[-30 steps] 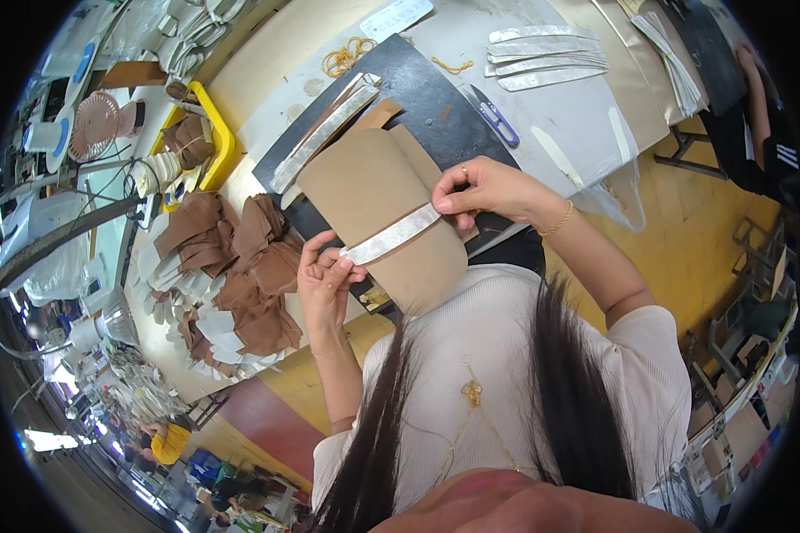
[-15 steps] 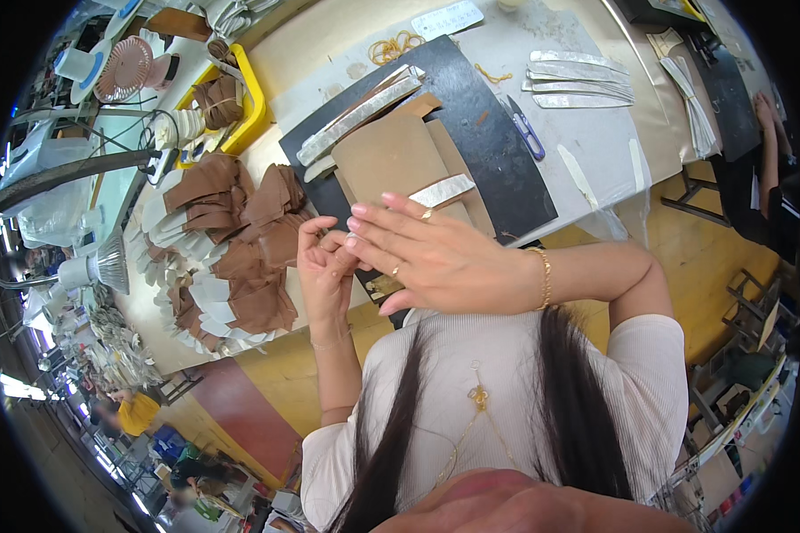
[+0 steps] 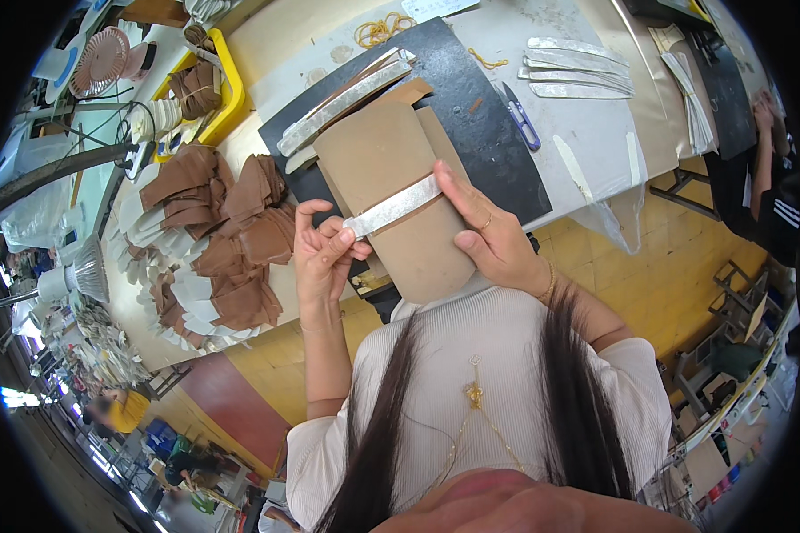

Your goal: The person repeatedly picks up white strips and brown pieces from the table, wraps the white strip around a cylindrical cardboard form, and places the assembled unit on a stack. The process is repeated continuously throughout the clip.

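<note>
A whitish strip [image 3: 398, 206] lies slantwise across a curved tan panel [image 3: 373, 151], which bulges up from the pieces under it. Thumb and fingers of my left hand [image 3: 322, 256] pinch the strip's left end at the panel's edge. At the other end, the fingertips of my right hand [image 3: 500, 242] touch the strip, its fingers stretched out and its thumb apart on the panel. Beneath is a black board [image 3: 498, 169]. Beyond the panel, a bundle of long strips [image 3: 347, 99] rests on the board.
Stacks of brown leather pieces [image 3: 240, 244] with pale backing lie at left, near a yellow tray [image 3: 233, 93] and a lamp [image 3: 84, 271]. Purple-handled snips [image 3: 523, 123], several whitish strips [image 3: 578, 69] and yellow cord [image 3: 384, 31] lie beyond the board. Another person's hand [image 3: 763, 111] shows at far right.
My right hand has swung from over my left hand to the strip's right end, turning palm-inward. The strip has shifted left and nearer, and my left hand now pinches its end.
</note>
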A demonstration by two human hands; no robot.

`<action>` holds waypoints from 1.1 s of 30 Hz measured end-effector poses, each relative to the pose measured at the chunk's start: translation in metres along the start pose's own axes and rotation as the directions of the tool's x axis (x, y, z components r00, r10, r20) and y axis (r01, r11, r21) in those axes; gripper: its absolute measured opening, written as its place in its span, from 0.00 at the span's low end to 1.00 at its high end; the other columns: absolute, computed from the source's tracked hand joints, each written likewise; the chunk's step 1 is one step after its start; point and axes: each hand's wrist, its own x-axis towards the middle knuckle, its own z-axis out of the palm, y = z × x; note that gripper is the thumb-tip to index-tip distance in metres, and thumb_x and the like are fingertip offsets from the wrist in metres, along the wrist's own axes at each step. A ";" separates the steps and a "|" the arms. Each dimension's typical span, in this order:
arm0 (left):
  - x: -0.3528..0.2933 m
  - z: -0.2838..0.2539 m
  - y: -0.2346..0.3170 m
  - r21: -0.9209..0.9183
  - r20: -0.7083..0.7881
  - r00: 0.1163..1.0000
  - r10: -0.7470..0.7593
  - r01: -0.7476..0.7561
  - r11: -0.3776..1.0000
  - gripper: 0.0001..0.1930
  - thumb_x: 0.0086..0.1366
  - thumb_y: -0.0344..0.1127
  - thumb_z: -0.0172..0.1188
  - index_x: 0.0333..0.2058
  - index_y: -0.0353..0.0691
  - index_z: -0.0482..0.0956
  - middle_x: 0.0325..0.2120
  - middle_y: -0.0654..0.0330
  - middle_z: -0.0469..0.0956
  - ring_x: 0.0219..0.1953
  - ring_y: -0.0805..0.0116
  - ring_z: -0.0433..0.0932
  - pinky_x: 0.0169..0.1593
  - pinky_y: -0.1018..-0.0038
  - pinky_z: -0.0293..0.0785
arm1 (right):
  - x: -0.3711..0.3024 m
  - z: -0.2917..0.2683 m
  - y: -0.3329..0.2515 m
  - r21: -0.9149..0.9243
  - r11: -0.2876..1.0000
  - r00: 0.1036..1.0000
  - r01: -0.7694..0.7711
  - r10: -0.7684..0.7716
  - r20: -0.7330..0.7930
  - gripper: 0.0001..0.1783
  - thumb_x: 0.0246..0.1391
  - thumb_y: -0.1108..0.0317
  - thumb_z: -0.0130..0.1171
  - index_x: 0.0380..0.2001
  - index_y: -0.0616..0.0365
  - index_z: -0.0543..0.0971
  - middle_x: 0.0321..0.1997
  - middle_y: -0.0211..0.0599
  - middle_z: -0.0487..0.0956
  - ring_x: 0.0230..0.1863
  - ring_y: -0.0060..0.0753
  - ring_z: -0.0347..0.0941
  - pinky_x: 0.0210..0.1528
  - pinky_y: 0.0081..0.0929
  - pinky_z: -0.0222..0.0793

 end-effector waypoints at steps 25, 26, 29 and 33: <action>0.001 -0.001 0.030 0.245 -0.091 0.964 0.250 -0.221 0.944 0.22 0.57 0.22 0.60 0.49 0.33 0.62 0.28 0.52 0.78 0.28 0.61 0.81 0.30 0.75 0.81 | 0.064 -0.069 -0.051 0.644 0.737 0.939 -0.205 0.334 -0.084 0.39 0.54 0.74 0.53 0.64 0.57 0.45 0.48 0.55 0.74 0.47 0.44 0.75 0.45 0.31 0.76; 0.004 -0.001 0.034 0.261 -0.090 0.958 0.273 -0.242 0.935 0.21 0.57 0.22 0.60 0.48 0.32 0.63 0.28 0.52 0.78 0.28 0.61 0.81 0.30 0.76 0.81 | 0.071 -0.067 -0.047 0.603 0.782 0.954 -0.158 0.278 -0.110 0.40 0.53 0.75 0.55 0.64 0.57 0.46 0.48 0.54 0.74 0.47 0.42 0.75 0.46 0.30 0.76; 0.021 -0.004 0.051 0.325 -0.147 0.926 0.348 -0.287 0.901 0.15 0.58 0.23 0.58 0.44 0.29 0.69 0.29 0.53 0.78 0.28 0.63 0.81 0.31 0.78 0.80 | 0.105 -0.069 -0.025 0.460 0.884 0.979 -0.080 0.157 -0.132 0.41 0.48 0.76 0.60 0.63 0.58 0.52 0.47 0.52 0.75 0.47 0.37 0.76 0.47 0.26 0.74; 0.055 -0.009 0.073 0.385 -0.186 0.903 0.388 -0.297 0.874 0.13 0.58 0.25 0.59 0.41 0.28 0.71 0.30 0.54 0.77 0.31 0.65 0.81 0.31 0.79 0.80 | 0.163 -0.061 0.018 0.349 0.934 0.983 -0.079 0.131 -0.130 0.36 0.47 0.76 0.62 0.59 0.61 0.59 0.46 0.48 0.75 0.42 0.27 0.76 0.43 0.21 0.73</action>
